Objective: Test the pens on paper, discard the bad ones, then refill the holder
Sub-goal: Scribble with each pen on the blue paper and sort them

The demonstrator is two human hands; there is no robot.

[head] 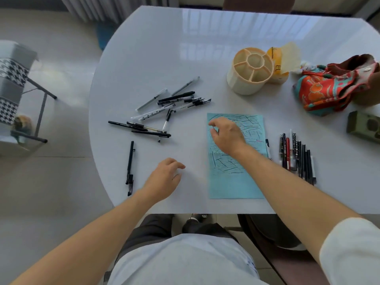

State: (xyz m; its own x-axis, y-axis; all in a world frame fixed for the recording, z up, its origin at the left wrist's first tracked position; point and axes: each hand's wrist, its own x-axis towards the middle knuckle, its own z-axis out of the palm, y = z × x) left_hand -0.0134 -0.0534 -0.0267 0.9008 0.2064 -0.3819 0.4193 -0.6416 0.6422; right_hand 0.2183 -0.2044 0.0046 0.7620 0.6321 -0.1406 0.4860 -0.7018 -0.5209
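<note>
Plainly, the main risk is mixing the sorted groups: a careless sweep of either hand could push tested pens into untested ones.

The right hand (226, 134) hovers over the paper (236, 182), fingers (213, 123) loosely curled and holding nothing that I can see. The left hand (166, 177) rests on the counter (164, 48), fingers relaxed and empty.

Left of the right fingers lies a loose heap (164, 112) of roughly a dozen pens. Left of the left fingers lie two black pens (130, 167), end to end. Right of the paper sits a tidy row (296, 157) of about ten, plus one pen (268, 149) at the paper's edge.

One holder (249, 70) stands beyond, empty.
</note>
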